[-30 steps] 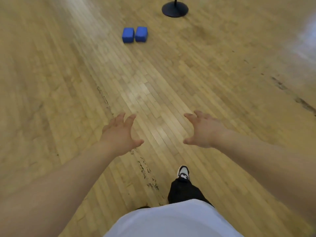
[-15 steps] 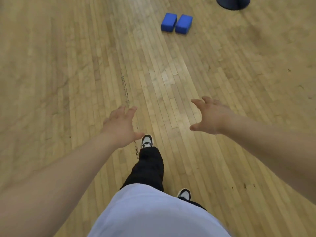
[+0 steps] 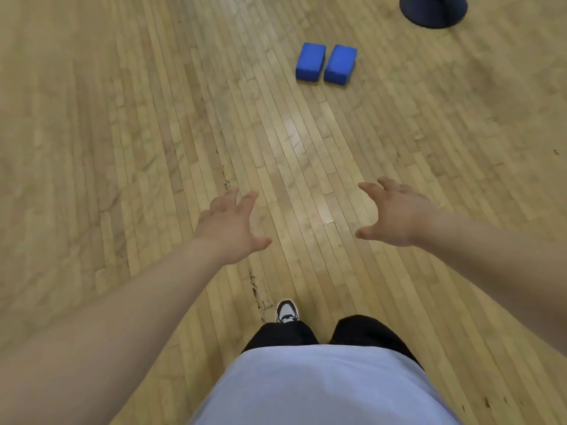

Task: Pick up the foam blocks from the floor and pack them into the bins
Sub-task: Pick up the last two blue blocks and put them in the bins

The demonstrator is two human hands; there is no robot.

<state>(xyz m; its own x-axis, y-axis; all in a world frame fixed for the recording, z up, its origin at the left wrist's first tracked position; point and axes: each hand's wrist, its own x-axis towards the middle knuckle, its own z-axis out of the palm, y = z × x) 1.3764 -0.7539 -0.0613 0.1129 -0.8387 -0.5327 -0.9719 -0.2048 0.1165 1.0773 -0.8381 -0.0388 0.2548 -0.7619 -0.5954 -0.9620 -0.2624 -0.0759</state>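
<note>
While both arms reach fwd, my left hand (image 3: pixel 228 227) & right hand (image 3: pixel 395 214) hang spread, empty; two blue foam blocks (image 3: pixel 325 63) sit side-by-side on floor (image 3: pixel 122 118), well ahead.

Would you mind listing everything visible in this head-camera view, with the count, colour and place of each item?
foam blocks: 2, blue, side by side on the floor, upper centre, ahead of both hands
stand base: 1, dark, round, top right corner, cut off by the frame edge
floor: 1, light wood strips, fills the view
shirt: 1, pale, bottom centre
trousers: 1 pair, black, just above the shirt
shoe: 1 visible, white and black, bottom centre on the floor
left hand: 1, bare, fingers spread, holds nothing, left of centre
right hand: 1, bare, fingers spread, holds nothing, right of centre
</note>
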